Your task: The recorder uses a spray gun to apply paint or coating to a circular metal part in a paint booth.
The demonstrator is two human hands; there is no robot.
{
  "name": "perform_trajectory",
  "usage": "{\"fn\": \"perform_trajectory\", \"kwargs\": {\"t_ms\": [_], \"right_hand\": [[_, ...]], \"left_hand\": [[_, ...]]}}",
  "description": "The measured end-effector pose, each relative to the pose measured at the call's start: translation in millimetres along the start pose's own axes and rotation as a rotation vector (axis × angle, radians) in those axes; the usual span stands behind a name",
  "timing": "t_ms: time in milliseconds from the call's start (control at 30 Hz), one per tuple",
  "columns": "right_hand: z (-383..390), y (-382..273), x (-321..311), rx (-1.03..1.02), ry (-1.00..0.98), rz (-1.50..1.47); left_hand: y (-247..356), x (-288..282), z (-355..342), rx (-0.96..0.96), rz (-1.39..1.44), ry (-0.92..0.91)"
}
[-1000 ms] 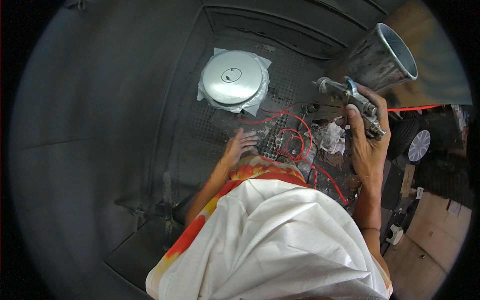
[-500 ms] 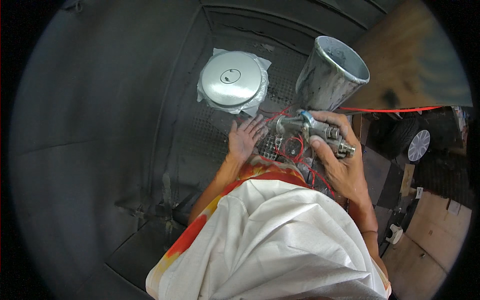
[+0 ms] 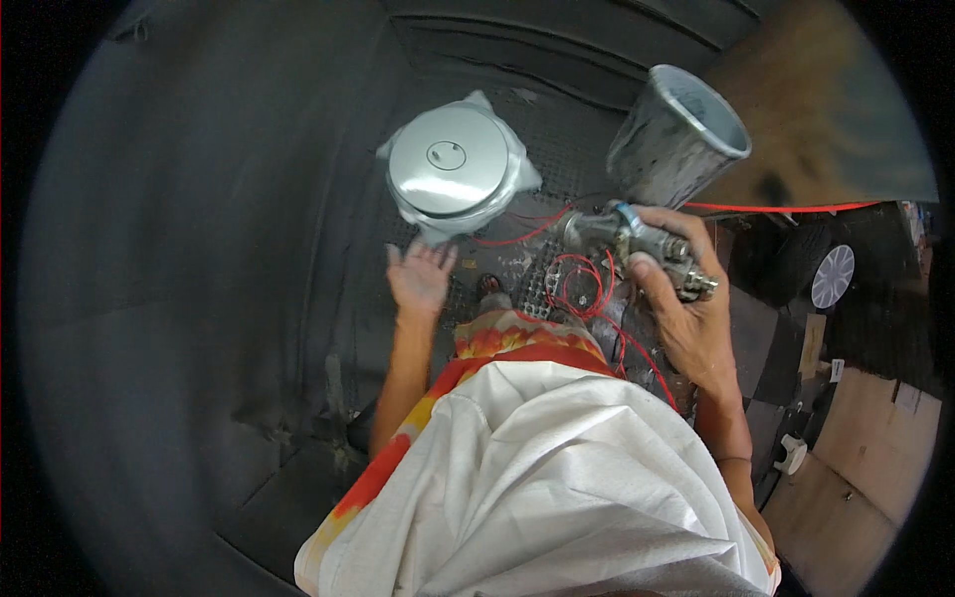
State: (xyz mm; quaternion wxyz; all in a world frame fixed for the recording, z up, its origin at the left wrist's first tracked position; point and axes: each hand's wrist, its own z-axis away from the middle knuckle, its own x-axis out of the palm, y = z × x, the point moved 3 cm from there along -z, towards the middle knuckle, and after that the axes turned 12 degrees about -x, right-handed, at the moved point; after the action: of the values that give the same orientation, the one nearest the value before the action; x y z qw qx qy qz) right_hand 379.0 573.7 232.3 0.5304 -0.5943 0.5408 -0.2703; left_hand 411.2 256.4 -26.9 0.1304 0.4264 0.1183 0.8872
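Observation:
My right hand [image 3: 686,298] grips a metal spray gun [image 3: 642,244], its body pointing left. A large grey, paint-stained cup [image 3: 652,149] rises beyond the gun and seems joined to it; the joint is hidden. Ahead and to the left sits a shiny silver round disc [image 3: 448,184] with a small oval mark near its centre. Pale, crumpled wrapping [image 3: 519,171] sticks out around its rim. My left hand [image 3: 423,279] is open, palm up with fingers apart, just below the wrapping's near edge. It holds nothing.
A thin red cord [image 3: 597,298] lies coiled on the dark textured floor, near my foot [image 3: 487,286]. A red hose [image 3: 786,208] runs off to the right before a brown board [image 3: 836,109]. Dark sheeting [image 3: 199,249] covers the left side. A wheel cover [image 3: 833,277] is at right.
My left hand has moved left, away from the gun and closer to the disc's wrapping. The disc and wrapping have turned, with smeared edges. The spray gun stays in my right hand.

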Motion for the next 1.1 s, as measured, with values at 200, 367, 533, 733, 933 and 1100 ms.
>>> {"fn": "perform_trajectory", "kwargs": {"t_ms": [200,367,533,733,933,1100], "right_hand": [[-5.5,19.2,-8.2,0.069,-0.003,0.073],[-18.1,8.4,-29.1,-0.030,0.214,0.127],[-17.9,-2.7,-33.7,-0.067,0.237,0.137],[-0.5,-25.7,-22.3,0.055,-0.072,0.032],[-0.1,-28.8,-19.3,0.060,-0.030,-0.004],[-8.3,-10.6,-36.0,0.042,0.128,0.126]], "left_hand": [[77.1,-52.9,-25.2,0.175,-0.315,-0.046],[24.7,-150.8,-25.0,-0.065,-0.626,0.441],[-45.1,-238.5,-18.5,-0.323,-1.167,0.513],[-58.7,-220.1,-6.6,-0.355,-1.216,0.496],[-78.2,-233.2,44.9,-0.389,-1.282,0.459],[-51.0,-181.6,-34.6,-0.411,-1.331,0.434]]}}
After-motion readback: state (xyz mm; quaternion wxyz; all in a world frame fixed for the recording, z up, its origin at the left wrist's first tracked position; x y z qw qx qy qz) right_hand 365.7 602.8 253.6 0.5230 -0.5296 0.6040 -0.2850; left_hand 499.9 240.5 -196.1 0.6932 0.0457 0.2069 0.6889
